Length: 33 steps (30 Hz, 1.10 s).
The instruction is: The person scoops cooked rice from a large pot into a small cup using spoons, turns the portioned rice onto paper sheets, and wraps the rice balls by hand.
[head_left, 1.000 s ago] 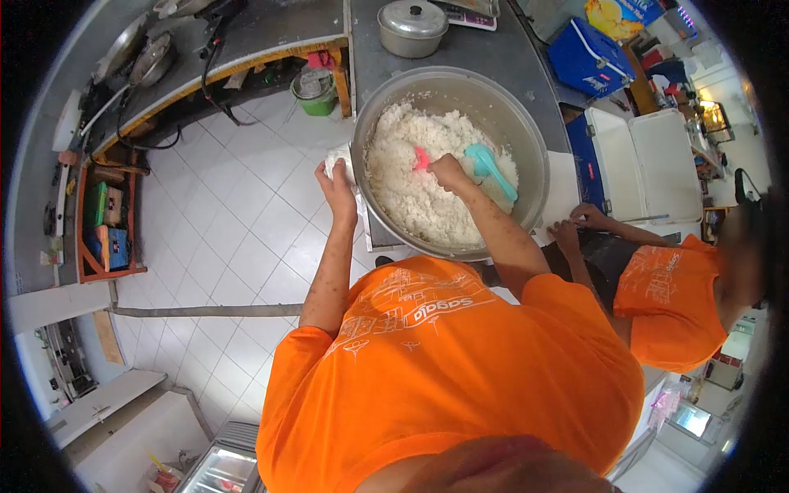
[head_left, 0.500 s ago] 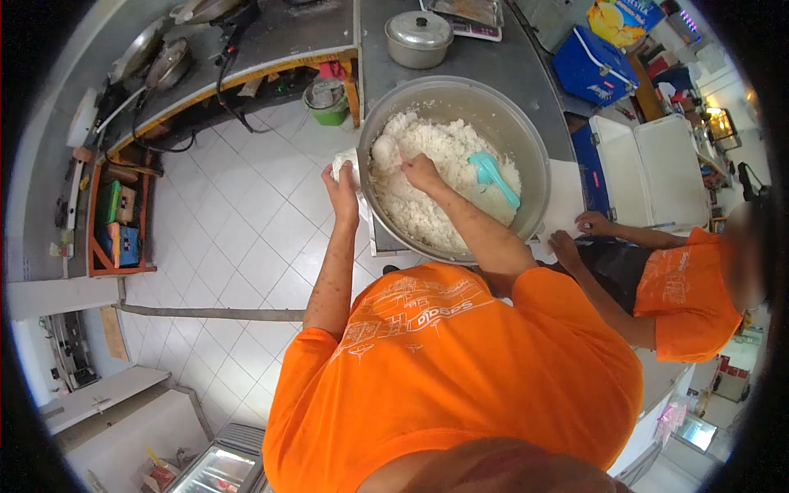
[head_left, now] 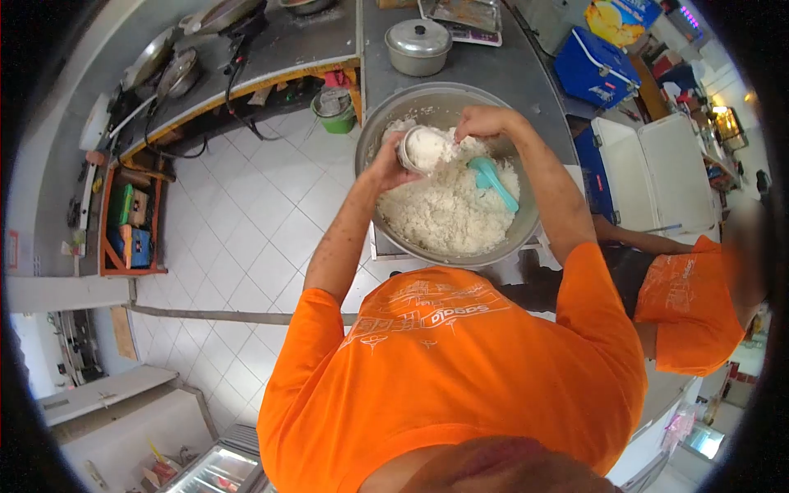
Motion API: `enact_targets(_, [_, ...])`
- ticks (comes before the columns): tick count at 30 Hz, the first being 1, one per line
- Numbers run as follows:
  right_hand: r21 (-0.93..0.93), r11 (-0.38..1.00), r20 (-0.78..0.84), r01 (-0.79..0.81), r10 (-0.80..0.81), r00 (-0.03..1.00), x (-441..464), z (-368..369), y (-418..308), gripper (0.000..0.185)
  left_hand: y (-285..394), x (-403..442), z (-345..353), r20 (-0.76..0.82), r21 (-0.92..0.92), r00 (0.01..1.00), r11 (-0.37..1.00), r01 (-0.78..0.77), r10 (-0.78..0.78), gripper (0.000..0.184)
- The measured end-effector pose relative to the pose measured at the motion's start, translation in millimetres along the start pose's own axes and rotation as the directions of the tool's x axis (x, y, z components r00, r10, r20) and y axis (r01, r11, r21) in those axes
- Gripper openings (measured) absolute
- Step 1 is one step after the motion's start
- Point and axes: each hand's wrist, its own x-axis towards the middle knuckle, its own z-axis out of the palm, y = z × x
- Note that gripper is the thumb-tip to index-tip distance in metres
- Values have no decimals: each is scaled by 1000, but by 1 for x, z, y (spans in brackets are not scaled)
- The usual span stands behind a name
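Observation:
My left hand [head_left: 392,164] grips a small round container [head_left: 405,156] heaped with white rice, held over the left part of a big metal pot [head_left: 534,215]. Close to its right side, my right hand [head_left: 485,122] is closed with curled fingers above the back of the pot. Whatever those fingers hold is too small and blurred to name. Loose white rice [head_left: 448,215] fills much of the pot. On the rice, right of centre, lies a turquoise plastic scoop [head_left: 486,172], touched by neither hand.
Behind the pot stand a lidded metal pot [head_left: 418,49] and a scale with a metal tray [head_left: 464,12]. A person in an orange shirt [head_left: 689,304] is close on my right. An open white cooler [head_left: 649,177] and a blue cooler [head_left: 596,66] stand beyond. A green bin [head_left: 337,122] is at left.
My left hand has come right from outside the pot's rim to above the rice with the container. My right hand has lifted from the rice and moved up and right.

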Motion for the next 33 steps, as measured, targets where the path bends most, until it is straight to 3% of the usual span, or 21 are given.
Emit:
enact_targets(2, [-514, 835, -84, 197, -277, 957, 19, -4, 10, 30, -12, 0, 20, 98, -73, 991, 992, 103, -96, 53])
enact_targets(3, [-587, 800, -94, 126, -222, 970, 7, -7, -3, 27, -23, 4, 22, 106, -244, 993, 967, 80, -56, 53])
enact_targets(4, [-581, 806, -107, 116, -217, 970, -10, -5, -11, 27, -33, 10, 22, 104, -409, 994, 911, 57, -15, 53])
enact_targets(6, [-680, 725, -489, -105, -342, 802, -42, 18, -22, 20, -43, 13, 30, 71, -487, 997, 871, 63, -33, 52])
enact_targets(8, [-721, 677, -430, -146, -273, 861, -64, 46, -28, 22, -45, 14, 44, -107, -631, 994, 770, -95, 35, 52])
enact_targets(10, [-732, 672, -500, -108, -422, 756, -51, 97, 0, 28, -50, 27, 40, -158, -618, 987, 778, -115, 21, 52])
enact_targets(11, [-735, 669, -495, -108, -421, 760, -50, 113, 7, 28, -55, 32, 39, -212, -604, 977, 786, -133, 3, 53])
enact_targets(14, [-707, 706, -536, -38, -500, 680, -51, 130, 13, 31, -53, 23, 36, -273, -459, 962, 879, -131, 1, 62])
enact_targets(15, [-706, 707, -502, -33, -468, 727, -53, 122, 12, 31, -50, 20, 36, -258, -459, 966, 883, -95, -31, 77])
enact_targets(17, [-688, 725, -465, -23, -417, 781, -65, 117, 11, 30, -51, 13, 31, -239, -464, 970, 882, -83, -35, 82])
enact_targets(19, [-556, 831, -621, 13, -426, 658, -76, 92, 17, 25, -46, 15, 28, -175, -385, 982, 913, -131, 68, 91])
enact_targets(20, [-559, 829, -624, 10, -429, 653, -72, 87, 28, 25, -40, 10, 34, -170, -382, 983, 914, -135, 74, 91])
enact_targets(21, [-191, 967, -689, 171, -256, 678, -64, 90, 42, 23, -32, -1, 44, -209, -406, 977, 904, -132, 49, 92])
enact_targets(22, [214, 931, -678, 296, -77, 731, -54, 97, 54, 24, -28, -8, 49, -248, -431, 969, 893, -130, 22, 93])
enact_targets(26, [228, 928, -626, 293, -91, 775, -28, 167, 41, 27, -38, -1, 59, -367, -335, 927, 919, -207, 75, 94])
enact_targets(28, [122, 933, -722, 339, -150, 675, -14, 185, 43, 22, -36, -10, 57, -292, -246, 946, 945, -217, 141, 93])
enact_targets(32, [83, 951, -688, 296, -160, 708, -8, 148, 55, 22, -44, -8, 32, -218, -138, 964, 973, -184, 152, 88])
enact_targets(33, [185, 939, -624, 291, -117, 772, -23, 128, 38, 23, -37, -15, 40, -276, -69, 946, 978, -196, 170, 84])
